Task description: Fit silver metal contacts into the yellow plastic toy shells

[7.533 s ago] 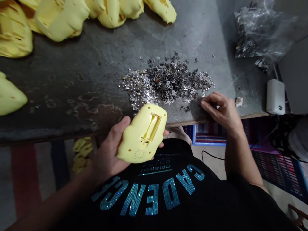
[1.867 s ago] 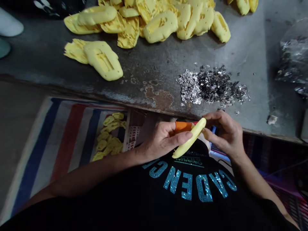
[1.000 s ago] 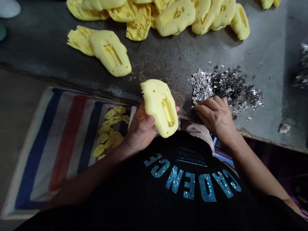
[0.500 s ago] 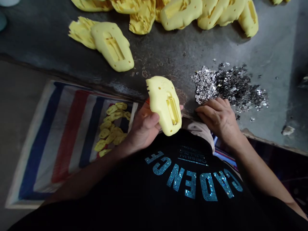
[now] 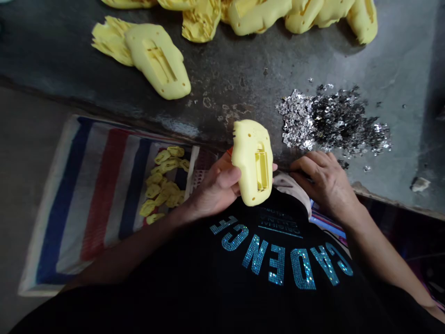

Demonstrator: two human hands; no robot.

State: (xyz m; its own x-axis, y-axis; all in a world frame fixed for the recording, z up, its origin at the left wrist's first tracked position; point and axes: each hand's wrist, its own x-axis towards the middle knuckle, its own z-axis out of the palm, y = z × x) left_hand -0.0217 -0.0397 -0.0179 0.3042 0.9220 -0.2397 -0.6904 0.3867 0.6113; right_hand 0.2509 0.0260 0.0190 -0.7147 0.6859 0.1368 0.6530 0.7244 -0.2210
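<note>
My left hand (image 5: 222, 183) is closed around a yellow plastic shell (image 5: 246, 157), its slotted battery compartment turned up towards me. Something orange-red peeks out behind the shell near my fingers. At the table's front edge, my right hand (image 5: 321, 181) has its fingers curled and pressed together; whatever they may hold is hidden. Just beyond that hand lies a heap of small shiny metal pieces (image 5: 333, 118).
More yellow shells (image 5: 158, 60) lie on the dark table (image 5: 239, 65), with a row along its far side. Below left, a striped sheet (image 5: 100, 185) holds several small yellow parts (image 5: 168, 190). A whitish lump (image 5: 420, 184) sits at the right edge.
The shell in my left hand has shifted right and slightly towards me, standing more upright in view. My right hand has drawn back a little from the metal heap.
</note>
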